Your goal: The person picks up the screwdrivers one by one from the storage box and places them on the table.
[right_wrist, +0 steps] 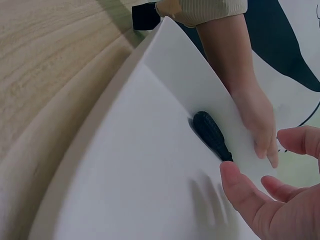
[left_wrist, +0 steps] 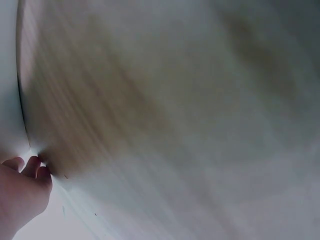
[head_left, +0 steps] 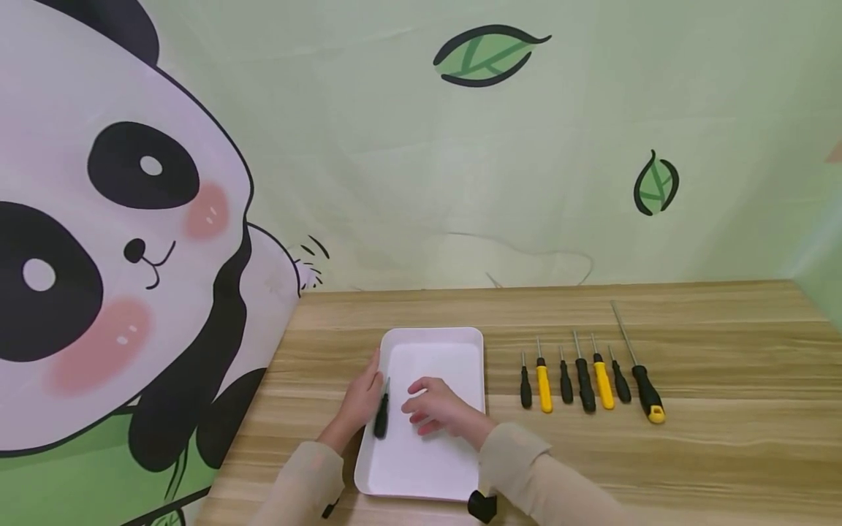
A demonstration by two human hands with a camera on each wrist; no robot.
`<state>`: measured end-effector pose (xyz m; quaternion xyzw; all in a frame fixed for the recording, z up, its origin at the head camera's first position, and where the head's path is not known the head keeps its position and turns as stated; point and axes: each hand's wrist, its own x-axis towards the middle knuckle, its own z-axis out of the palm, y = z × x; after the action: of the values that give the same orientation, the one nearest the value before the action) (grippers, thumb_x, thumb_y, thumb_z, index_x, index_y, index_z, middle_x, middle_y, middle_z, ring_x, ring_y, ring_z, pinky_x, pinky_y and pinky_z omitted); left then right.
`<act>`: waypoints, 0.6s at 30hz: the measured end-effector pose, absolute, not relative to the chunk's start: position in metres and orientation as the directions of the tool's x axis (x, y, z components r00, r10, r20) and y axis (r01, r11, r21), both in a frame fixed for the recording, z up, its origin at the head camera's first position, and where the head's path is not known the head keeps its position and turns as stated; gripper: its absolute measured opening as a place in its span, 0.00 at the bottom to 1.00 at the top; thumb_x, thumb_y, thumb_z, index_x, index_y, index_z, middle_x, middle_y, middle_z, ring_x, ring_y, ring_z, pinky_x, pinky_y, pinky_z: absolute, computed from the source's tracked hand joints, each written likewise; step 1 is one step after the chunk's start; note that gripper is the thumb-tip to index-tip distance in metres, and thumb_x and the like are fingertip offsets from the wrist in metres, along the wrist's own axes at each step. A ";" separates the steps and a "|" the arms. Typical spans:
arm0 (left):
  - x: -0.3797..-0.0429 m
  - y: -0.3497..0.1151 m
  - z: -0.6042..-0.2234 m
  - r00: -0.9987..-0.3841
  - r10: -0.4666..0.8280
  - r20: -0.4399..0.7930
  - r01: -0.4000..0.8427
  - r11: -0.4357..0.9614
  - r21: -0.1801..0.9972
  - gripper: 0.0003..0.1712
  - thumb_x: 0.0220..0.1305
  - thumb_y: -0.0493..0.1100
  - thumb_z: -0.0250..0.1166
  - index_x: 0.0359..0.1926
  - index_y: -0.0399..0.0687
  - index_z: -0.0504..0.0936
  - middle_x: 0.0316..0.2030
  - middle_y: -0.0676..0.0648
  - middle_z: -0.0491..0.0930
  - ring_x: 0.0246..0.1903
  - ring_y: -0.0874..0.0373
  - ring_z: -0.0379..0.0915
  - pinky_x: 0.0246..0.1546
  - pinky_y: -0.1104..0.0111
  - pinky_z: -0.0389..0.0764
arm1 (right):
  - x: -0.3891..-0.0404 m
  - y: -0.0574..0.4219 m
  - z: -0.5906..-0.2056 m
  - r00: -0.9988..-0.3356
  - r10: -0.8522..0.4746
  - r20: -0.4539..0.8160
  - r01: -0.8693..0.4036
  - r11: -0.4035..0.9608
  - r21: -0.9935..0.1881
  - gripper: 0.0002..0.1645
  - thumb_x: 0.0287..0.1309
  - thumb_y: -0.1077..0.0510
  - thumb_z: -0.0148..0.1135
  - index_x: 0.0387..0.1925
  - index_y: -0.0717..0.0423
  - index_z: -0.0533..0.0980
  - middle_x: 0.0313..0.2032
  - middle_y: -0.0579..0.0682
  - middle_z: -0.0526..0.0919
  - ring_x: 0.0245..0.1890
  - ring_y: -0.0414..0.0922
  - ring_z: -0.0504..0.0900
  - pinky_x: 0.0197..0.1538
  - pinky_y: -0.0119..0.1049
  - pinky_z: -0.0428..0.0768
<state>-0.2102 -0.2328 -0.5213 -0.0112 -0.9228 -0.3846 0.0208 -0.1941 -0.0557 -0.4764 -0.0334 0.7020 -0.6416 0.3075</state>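
Observation:
A white tray (head_left: pixel 427 467) lies on the table, and inside it a small black screwdriver (head_left: pixel 381 422) rests along the left wall. My left hand (head_left: pixel 358 402) holds the tray's left wall, thumb at the rim; its fingertips show low by the tray's edge in the left wrist view. Over the tray hovers my right hand (head_left: pixel 441 409), its fingers apart and loosely bent around nothing. In the right wrist view the screwdriver's dark handle (right_wrist: pixel 210 132) is near that hand's fingertips, while the shaft is mostly hidden.
Right of the tray, several screwdrivers stand in a row, among them a yellow one (head_left: pixel 544 387) and a long black one (head_left: pixel 647 394) at the far end. A panda-printed backdrop (head_left: pixel 368 183) rises behind the wooden table (head_left: pixel 737 438). A black object (head_left: pixel 482 505) sits at the tray's near right corner.

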 end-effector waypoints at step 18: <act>-0.209 -0.231 -0.519 -0.999 -0.004 0.049 0.033 0.699 0.714 0.28 0.66 0.41 0.43 0.66 0.43 0.52 0.62 0.39 0.59 0.60 0.44 0.58 0.60 0.53 0.59 | -0.189 -0.076 -0.487 -0.827 -0.408 -0.387 0.383 0.095 -0.919 0.27 0.46 0.62 0.59 0.50 0.63 0.64 0.28 0.49 0.75 0.25 0.44 0.76 0.25 0.37 0.80</act>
<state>-0.2089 -0.2315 -0.5194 -0.0079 -0.9214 -0.3879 0.0233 -0.1886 -0.0762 -0.4874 -0.0094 0.6790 -0.6727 0.2940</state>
